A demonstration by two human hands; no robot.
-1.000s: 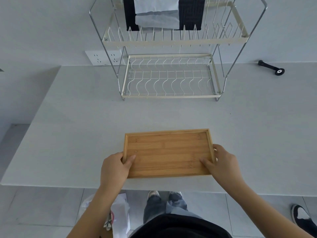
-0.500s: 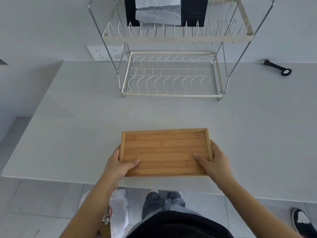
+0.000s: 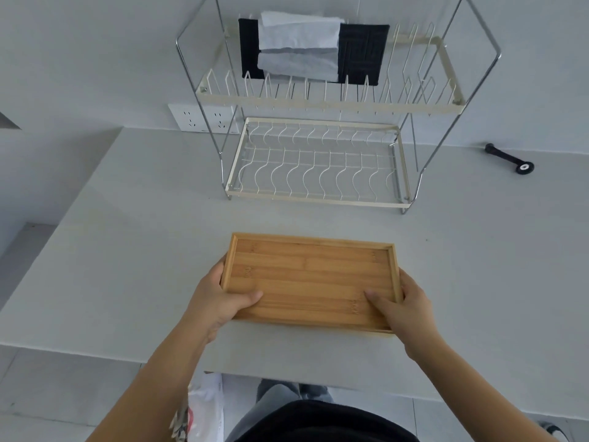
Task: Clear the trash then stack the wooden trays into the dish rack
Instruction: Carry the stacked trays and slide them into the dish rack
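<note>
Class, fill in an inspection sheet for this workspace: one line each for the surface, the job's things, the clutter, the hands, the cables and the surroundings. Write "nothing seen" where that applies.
Surface: pale grey countertop, no spills visible.
Job's things: one wooden tray, empty, at the near edge; two-tier dish rack against the wall, lower tier empty, upper tier holding a black mat and folded grey cloth.
Clutter: black handled tool lying right of the rack.
Hands: left hand and right hand grip the tray's short ends, thumbs on top.
Cables: nothing seen.
Surroundings: wall sockets behind the rack; plastic bag on the floor below the counter edge.
</note>
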